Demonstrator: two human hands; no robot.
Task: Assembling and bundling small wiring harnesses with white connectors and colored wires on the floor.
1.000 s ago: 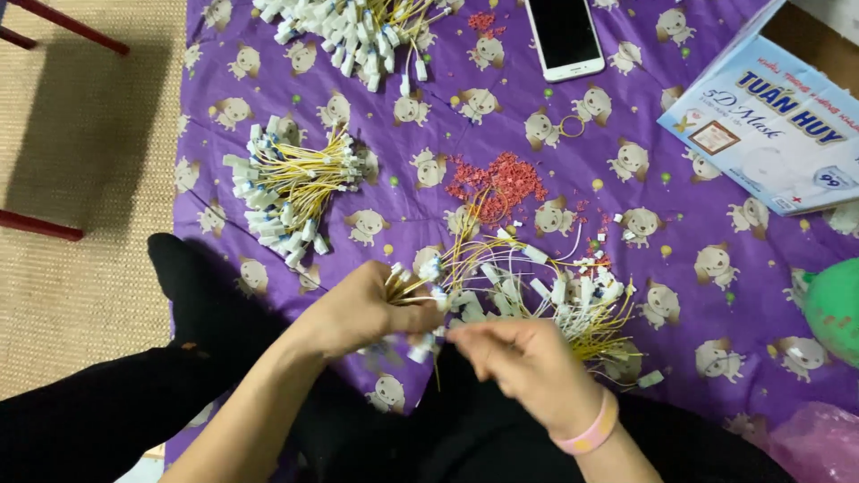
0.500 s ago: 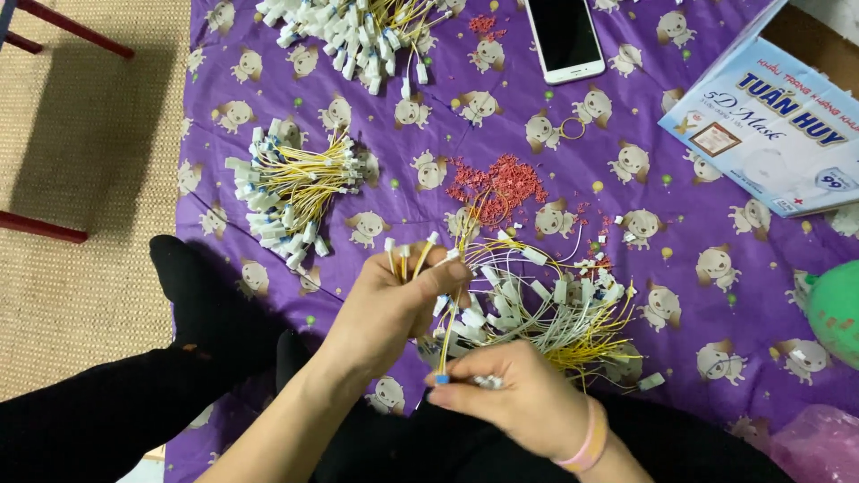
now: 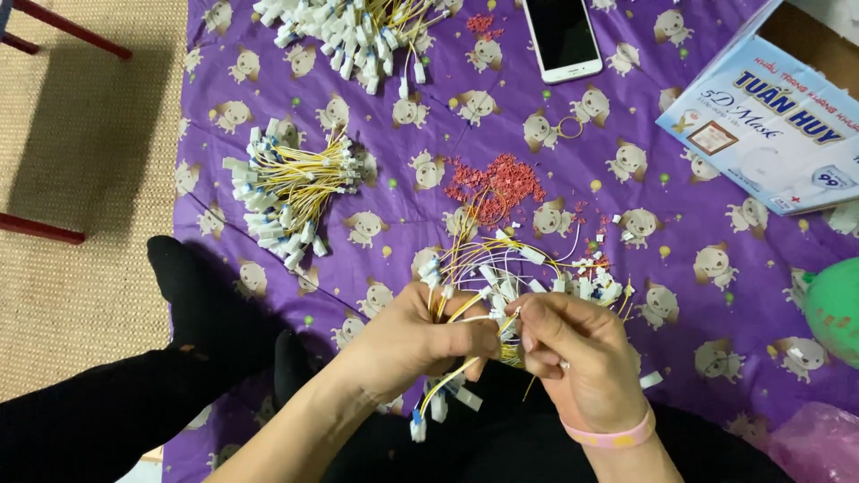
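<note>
My left hand (image 3: 419, 337) grips a bunch of thin yellow wires with white plug ends (image 3: 447, 394); some ends hang below the fist and others stick up by the thumb. My right hand (image 3: 573, 353), with a pink band at the wrist, pinches one yellow wire near its white end right beside the left hand's fingers. Just behind both hands lies a loose tangle of the same yellow wires (image 3: 555, 273) on the purple patterned cloth (image 3: 394, 224).
A tied bundle of wires (image 3: 284, 192) lies to the left, a larger heap (image 3: 358, 27) at the top. A pile of small red pieces (image 3: 497, 183), a white phone (image 3: 562, 36), a blue-and-white box (image 3: 774, 125), a green balloon (image 3: 837, 309) and red chair legs (image 3: 54, 27) surround them.
My right hand has risen from low in front to meet the left hand, now pinching a single wire. The left hand has closed tighter on the bunch.
</note>
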